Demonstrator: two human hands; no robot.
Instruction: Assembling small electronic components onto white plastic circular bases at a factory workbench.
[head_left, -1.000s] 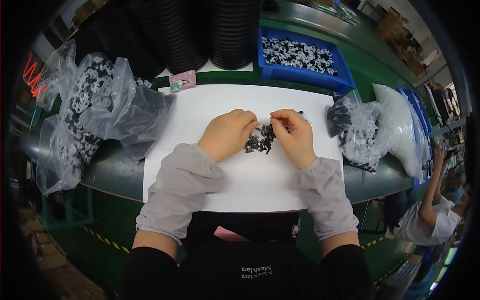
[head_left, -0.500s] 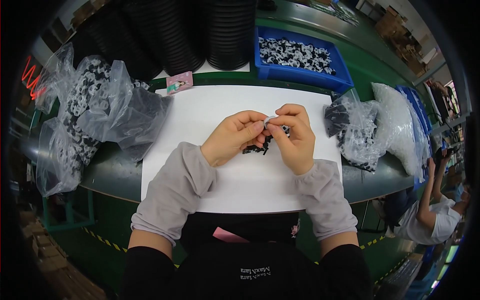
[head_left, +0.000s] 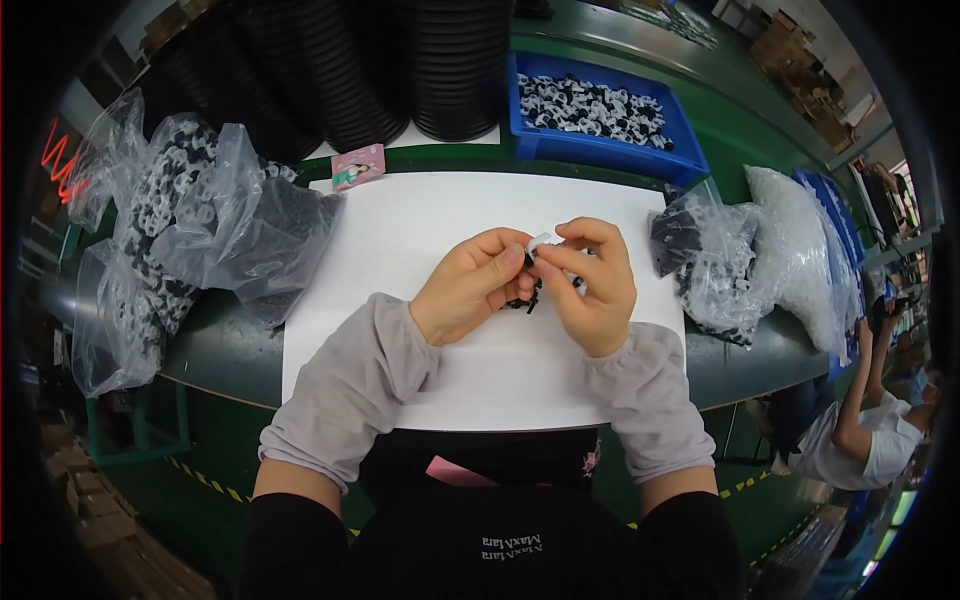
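The green bench (head_left: 230, 345) carries a white sheet (head_left: 420, 230), and around it stand the big things: stacks of black rings (head_left: 330, 70) at the far side, a blue bin (head_left: 600, 125) full of small black and white parts, clear bags of parts (head_left: 190, 220) on the left and more bags (head_left: 750, 250) on the right. A small pink card (head_left: 357, 165) lies at the far left corner of the sheet.

Over the middle of the sheet the two hands meet. The left hand (head_left: 465, 290) and the right hand (head_left: 595, 290) are both closed in a pinch on one small white piece (head_left: 540, 241), held between their fingertips a little above the sheet. The piece is too small to tell its long axis. It lies exactly between the hands, so neither hand is nearer.

Directly under the fingers a small heap of black parts (head_left: 525, 298) rests on the sheet, partly hidden, a bit closer to the left hand.

At the right rim another person in a white shirt (head_left: 880, 440) works apart.
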